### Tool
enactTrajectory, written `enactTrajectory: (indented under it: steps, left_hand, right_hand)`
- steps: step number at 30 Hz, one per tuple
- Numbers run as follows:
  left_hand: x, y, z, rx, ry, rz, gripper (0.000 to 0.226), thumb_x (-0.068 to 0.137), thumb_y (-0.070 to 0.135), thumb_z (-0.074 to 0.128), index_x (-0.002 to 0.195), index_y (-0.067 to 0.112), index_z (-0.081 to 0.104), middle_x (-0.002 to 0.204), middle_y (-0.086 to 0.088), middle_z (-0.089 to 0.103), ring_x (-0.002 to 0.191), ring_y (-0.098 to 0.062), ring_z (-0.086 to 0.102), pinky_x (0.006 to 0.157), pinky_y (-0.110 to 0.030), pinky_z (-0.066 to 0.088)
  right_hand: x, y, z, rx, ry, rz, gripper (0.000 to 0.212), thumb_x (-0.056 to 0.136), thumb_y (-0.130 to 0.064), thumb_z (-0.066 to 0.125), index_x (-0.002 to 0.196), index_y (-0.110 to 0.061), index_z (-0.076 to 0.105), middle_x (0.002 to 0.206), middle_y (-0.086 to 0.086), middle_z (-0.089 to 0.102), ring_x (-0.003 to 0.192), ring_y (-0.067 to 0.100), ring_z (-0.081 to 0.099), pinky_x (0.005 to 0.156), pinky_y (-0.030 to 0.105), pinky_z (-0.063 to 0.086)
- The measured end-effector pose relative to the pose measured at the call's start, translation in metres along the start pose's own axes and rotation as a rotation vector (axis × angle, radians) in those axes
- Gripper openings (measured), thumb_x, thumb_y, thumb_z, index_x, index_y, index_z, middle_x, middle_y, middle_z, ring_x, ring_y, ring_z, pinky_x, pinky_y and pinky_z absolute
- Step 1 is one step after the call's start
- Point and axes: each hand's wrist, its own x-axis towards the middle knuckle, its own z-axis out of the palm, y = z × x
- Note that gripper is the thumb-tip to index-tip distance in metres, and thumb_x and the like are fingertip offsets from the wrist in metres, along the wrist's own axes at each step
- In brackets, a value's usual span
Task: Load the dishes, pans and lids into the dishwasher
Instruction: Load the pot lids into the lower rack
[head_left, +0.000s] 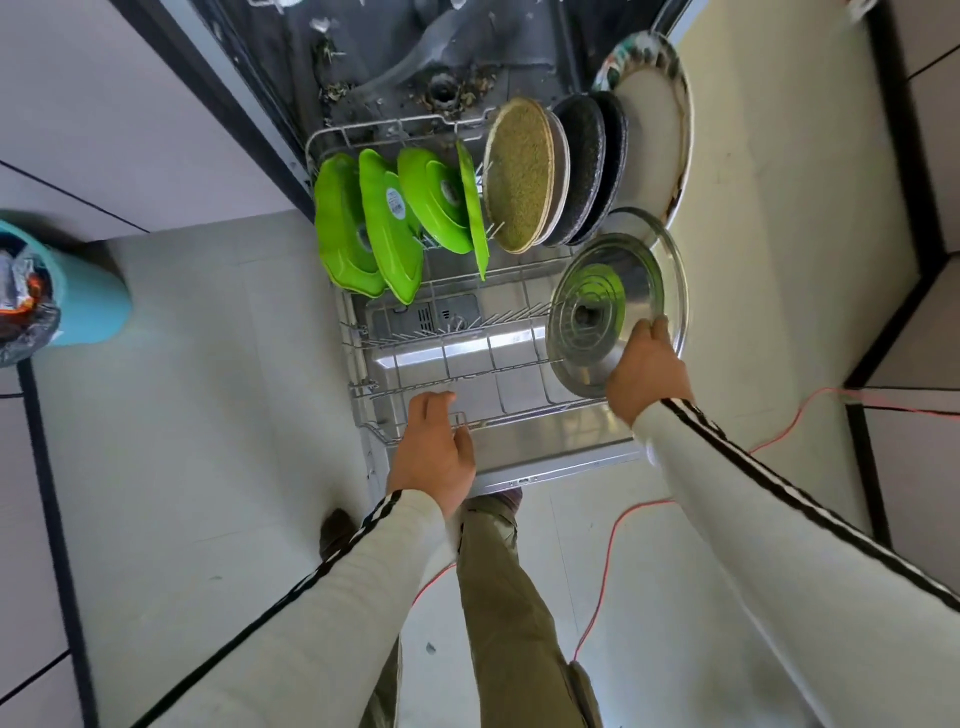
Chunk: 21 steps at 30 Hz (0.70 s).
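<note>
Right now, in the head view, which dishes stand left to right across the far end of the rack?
Green plates → olive speckled plate → dark speckled dishes → large cream plate.

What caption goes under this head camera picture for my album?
Right hand holds a steel lid at the dishwasher rack while the left hand grips the rack's front edge.

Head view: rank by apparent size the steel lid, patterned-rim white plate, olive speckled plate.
1-2. steel lid and patterned-rim white plate: alike; lid is nearer, so unranked.
3. olive speckled plate.
</note>
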Motion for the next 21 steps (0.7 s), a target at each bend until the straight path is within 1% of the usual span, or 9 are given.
enactTrajectory:
  steps: [3,5,8,10,12,14,16,18,21]
  left_hand:
    - [-0.018,-0.007,-0.021,0.009,0.007,0.014,0.040,0.097,0.018,0.052,0.136,0.019,0.043,0.140,0.000,0.038,0.102,-0.025,0.062,0.088,-0.032,0.052]
    - [-0.033,-0.011,-0.042,0.060,0.009,0.028,0.041,0.098,0.020,0.050,0.138,0.018,0.041,0.143,-0.001,0.037,0.111,-0.025,0.058,0.093,-0.033,0.049]
    - [-0.061,-0.022,-0.085,0.232,-0.015,0.065,0.053,0.099,0.027,0.044,0.149,0.014,0.030,0.155,-0.005,0.030,0.135,-0.027,0.039,0.110,-0.037,0.038]
    - [-0.085,-0.031,-0.123,0.338,-0.017,0.106,0.060,0.100,0.031,0.041,0.154,0.013,0.021,0.160,-0.007,0.022,0.145,-0.026,0.026,0.119,-0.039,0.025]
    - [-0.111,-0.042,-0.168,0.417,0.013,0.135,0.062,0.101,0.033,0.037,0.155,0.013,0.016,0.163,-0.007,0.016,0.149,-0.024,0.016,0.122,-0.039,0.015]
    - [-0.136,-0.056,-0.216,0.478,0.057,0.138,0.063,0.101,0.035,0.035,0.156,0.013,0.012,0.164,-0.005,0.010,0.151,-0.023,0.009,0.123,-0.040,0.009]
    - [-0.163,-0.075,-0.264,0.513,0.101,0.102,0.065,0.102,0.037,0.033,0.157,0.013,0.007,0.165,-0.003,0.004,0.151,-0.021,0.004,0.123,-0.040,0.006]
    - [-0.192,-0.096,-0.314,0.518,0.158,0.046,0.065,0.102,0.038,0.031,0.157,0.013,0.004,0.166,-0.002,0.000,0.152,-0.021,0.001,0.123,-0.040,0.005]
    - [-0.234,-0.127,-0.386,0.463,0.307,-0.052,0.066,0.102,0.039,0.032,0.157,0.013,0.006,0.165,-0.003,0.001,0.152,-0.021,0.002,0.123,-0.039,0.005]
  right_hand:
    - [-0.033,-0.019,-0.001,0.000,-0.010,-0.071,0.060,0.089,-0.005,0.057,0.145,-0.003,0.034,0.163,0.010,0.010,0.128,0.039,0.050,0.101,0.046,0.046]
    - [-0.059,-0.035,0.002,-0.009,-0.029,-0.156,0.062,0.089,-0.003,0.052,0.148,-0.005,0.032,0.164,0.007,0.009,0.133,0.037,0.044,0.105,0.046,0.044]
    - [-0.109,-0.065,0.005,-0.023,-0.035,-0.333,0.056,0.099,-0.016,0.040,0.153,-0.009,0.026,0.164,0.008,0.010,0.148,0.030,0.021,0.118,0.044,0.028]
    - [-0.150,-0.093,0.002,-0.009,-0.034,-0.432,0.054,0.103,-0.023,0.036,0.154,-0.010,0.025,0.164,0.008,0.011,0.151,0.025,0.013,0.122,0.035,0.014]
    - [-0.192,-0.127,-0.005,0.010,-0.010,-0.501,0.053,0.104,-0.024,0.036,0.154,-0.011,0.026,0.164,0.008,0.012,0.151,0.022,0.011,0.120,0.030,0.008]
    - [-0.236,-0.164,-0.011,0.028,0.031,-0.548,0.053,0.104,-0.025,0.036,0.153,-0.011,0.027,0.164,0.007,0.013,0.151,0.021,0.011,0.121,0.031,0.007]
    - [-0.279,-0.205,-0.016,0.064,0.054,-0.592,0.052,0.103,-0.024,0.038,0.152,-0.012,0.030,0.164,0.007,0.014,0.151,0.022,0.011,0.122,0.034,0.011]
    - [-0.322,-0.250,-0.018,0.096,0.062,-0.676,0.050,0.102,-0.022,0.041,0.150,-0.011,0.035,0.163,0.009,0.016,0.151,0.024,0.013,0.122,0.033,0.011]
    - [-0.381,-0.317,-0.022,0.088,0.045,-0.803,0.050,0.102,-0.022,0.043,0.149,-0.009,0.036,0.163,0.011,0.018,0.150,0.024,0.015,0.120,0.030,0.009]
